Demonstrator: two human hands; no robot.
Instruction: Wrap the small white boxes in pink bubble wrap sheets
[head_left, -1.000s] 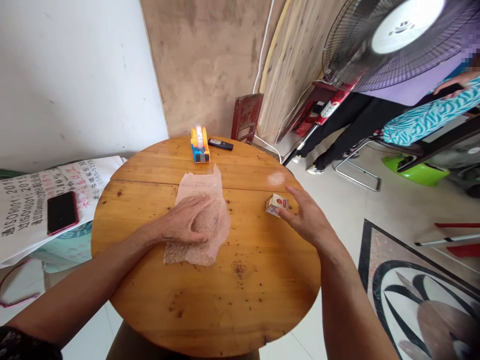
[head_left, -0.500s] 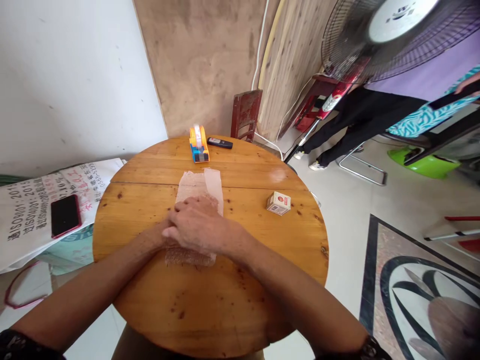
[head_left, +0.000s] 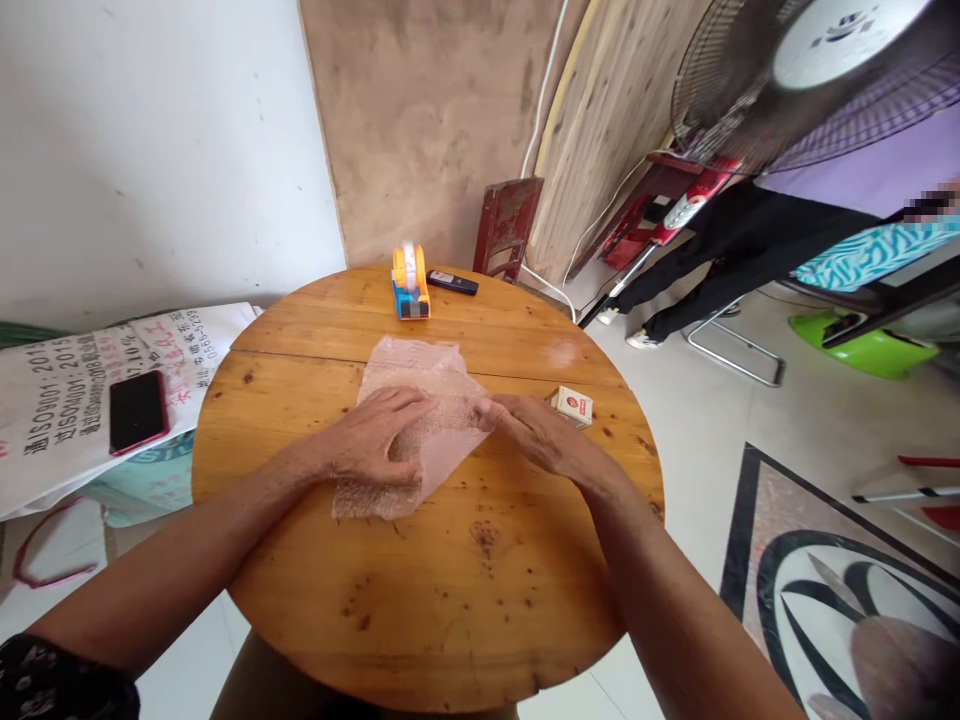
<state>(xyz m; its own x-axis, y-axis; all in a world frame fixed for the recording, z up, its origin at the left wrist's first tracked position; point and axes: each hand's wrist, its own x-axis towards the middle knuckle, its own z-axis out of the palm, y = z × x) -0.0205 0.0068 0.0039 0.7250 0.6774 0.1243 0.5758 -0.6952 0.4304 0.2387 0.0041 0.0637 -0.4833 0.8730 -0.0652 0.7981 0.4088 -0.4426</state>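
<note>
A pinkish, see-through sheet of bubble wrap (head_left: 442, 455) lies on the round wooden table (head_left: 450, 610). My left hand (head_left: 375, 435) rests on its left part, fingers spread and flat. Its right edge is pinched between the thumb and fingers of my right hand (head_left: 525, 425), and that side is pulled out to a point. A small white and red box (head_left: 573, 405) stands just behind my right hand, partly hidden by it. Toward the table's far edge is an orange and blue tape dispenser (head_left: 411, 282), with a black remote-like object (head_left: 453, 283) beside it.
A phone (head_left: 139, 411) lies on printed sacks (head_left: 60, 400) left of the table. Behind the table stands a dark red chair (head_left: 508, 228). A fan (head_left: 817, 60) and a standing person in black trousers (head_left: 757, 235) are at the upper right.
My right hand has come off my left hand and moved right, drawing out the bubble wrap's right edge. My left hand now shows with fingers spread. The view has shifted slightly.
</note>
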